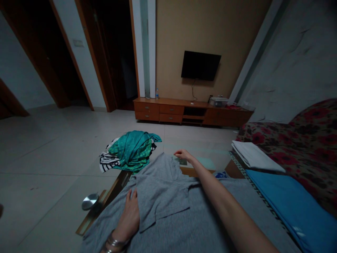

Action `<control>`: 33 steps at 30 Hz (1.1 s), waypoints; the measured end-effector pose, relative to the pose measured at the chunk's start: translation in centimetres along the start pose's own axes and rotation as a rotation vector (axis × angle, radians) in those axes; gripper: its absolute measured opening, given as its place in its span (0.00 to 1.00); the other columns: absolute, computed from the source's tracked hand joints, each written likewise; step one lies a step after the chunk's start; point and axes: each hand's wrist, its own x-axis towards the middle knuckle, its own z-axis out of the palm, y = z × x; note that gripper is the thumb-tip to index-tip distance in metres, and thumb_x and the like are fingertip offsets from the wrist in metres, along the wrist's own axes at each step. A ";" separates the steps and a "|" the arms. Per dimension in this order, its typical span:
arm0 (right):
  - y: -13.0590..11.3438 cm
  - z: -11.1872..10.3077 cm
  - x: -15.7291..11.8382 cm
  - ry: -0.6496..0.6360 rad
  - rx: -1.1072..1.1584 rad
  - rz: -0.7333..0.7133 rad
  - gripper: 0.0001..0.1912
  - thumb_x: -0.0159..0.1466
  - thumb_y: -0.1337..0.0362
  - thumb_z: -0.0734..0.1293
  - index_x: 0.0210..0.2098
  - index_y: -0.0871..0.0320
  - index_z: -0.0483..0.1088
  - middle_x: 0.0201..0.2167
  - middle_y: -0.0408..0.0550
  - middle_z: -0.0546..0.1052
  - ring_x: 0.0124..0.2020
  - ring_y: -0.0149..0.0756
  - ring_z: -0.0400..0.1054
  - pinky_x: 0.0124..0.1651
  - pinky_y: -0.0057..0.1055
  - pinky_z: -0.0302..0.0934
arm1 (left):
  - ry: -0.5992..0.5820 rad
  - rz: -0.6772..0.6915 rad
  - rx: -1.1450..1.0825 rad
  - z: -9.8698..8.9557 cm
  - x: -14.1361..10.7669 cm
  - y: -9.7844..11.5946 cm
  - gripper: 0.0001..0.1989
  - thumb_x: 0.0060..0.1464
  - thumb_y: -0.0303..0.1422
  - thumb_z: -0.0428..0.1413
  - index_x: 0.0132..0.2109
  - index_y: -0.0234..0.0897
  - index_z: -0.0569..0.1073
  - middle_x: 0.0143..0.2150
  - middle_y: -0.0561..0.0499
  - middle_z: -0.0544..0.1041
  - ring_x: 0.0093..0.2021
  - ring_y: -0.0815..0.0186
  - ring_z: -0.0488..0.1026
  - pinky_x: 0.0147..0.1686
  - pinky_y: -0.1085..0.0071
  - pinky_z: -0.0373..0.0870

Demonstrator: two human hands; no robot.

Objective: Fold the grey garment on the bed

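Note:
A grey garment [210,218] is spread over a glass-topped table [218,156], with one part folded over on top of the rest. My left hand [129,211], with silver bangles at the wrist, lies flat on the cloth at the left edge of the folded part [163,196], fingers apart. Stretched out to the far edge of the garment is my right hand [183,154]. Its fingers are drawn together beside the far end of the folded part; whether cloth is between them is too small to make out.
Green and striped cloths [134,149] are heaped at the table's far left corner. A round metal object [90,201] is at the left. Folded white [256,156] and blue [292,207] cloths lie at the right, by a flowered sofa [316,140]. A low cabinet [171,110] stands beyond.

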 end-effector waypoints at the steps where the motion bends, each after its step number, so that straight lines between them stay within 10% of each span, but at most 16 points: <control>1: 0.1 -0.6 -0.8 -0.055 -0.038 0.015 0.13 0.62 0.57 0.66 0.36 0.63 0.72 0.31 0.44 0.75 0.29 0.29 0.69 0.34 0.30 0.64 | -0.001 -0.002 0.001 0.0 0.0 0.0 0.24 0.57 0.34 0.49 0.60 0.40 0.65 0.57 0.41 0.70 0.63 0.49 0.56 0.62 0.46 0.49; 8: -0.7 -0.7 -2.9 -0.296 -0.274 0.123 0.08 0.47 0.62 0.73 0.21 0.61 0.75 0.15 0.43 0.72 0.19 0.28 0.63 0.25 0.23 0.54 | -0.003 0.001 0.016 0.6 -0.4 -0.1 0.23 0.57 0.32 0.48 0.60 0.38 0.65 0.54 0.41 0.72 0.60 0.49 0.60 0.62 0.47 0.48; 19: 0.4 -2.5 -5.0 0.012 -0.594 0.202 0.07 0.52 0.73 0.65 0.29 0.62 0.75 0.30 0.56 0.78 0.31 0.38 0.71 0.32 0.27 0.56 | 0.062 0.017 0.070 0.9 -0.7 -0.2 0.25 0.56 0.27 0.47 0.61 0.38 0.63 0.53 0.41 0.73 0.60 0.50 0.60 0.62 0.47 0.49; 28: -4.4 1.7 -7.6 -0.051 -0.631 -0.087 0.10 0.59 0.71 0.63 0.36 0.60 0.75 0.40 0.54 0.77 0.41 0.37 0.69 0.42 0.27 0.58 | 0.010 -0.014 0.004 0.0 -0.3 0.2 0.23 0.57 0.33 0.48 0.60 0.38 0.66 0.56 0.39 0.70 0.61 0.49 0.58 0.62 0.47 0.49; 33: -9.4 3.8 -13.9 -0.186 -0.542 -0.373 0.11 0.61 0.68 0.63 0.42 0.57 0.73 0.42 0.53 0.74 0.46 0.40 0.67 0.47 0.32 0.59 | -0.026 -0.004 -0.003 -0.2 -0.5 0.4 0.23 0.57 0.33 0.49 0.60 0.38 0.66 0.54 0.39 0.71 0.60 0.48 0.59 0.60 0.45 0.49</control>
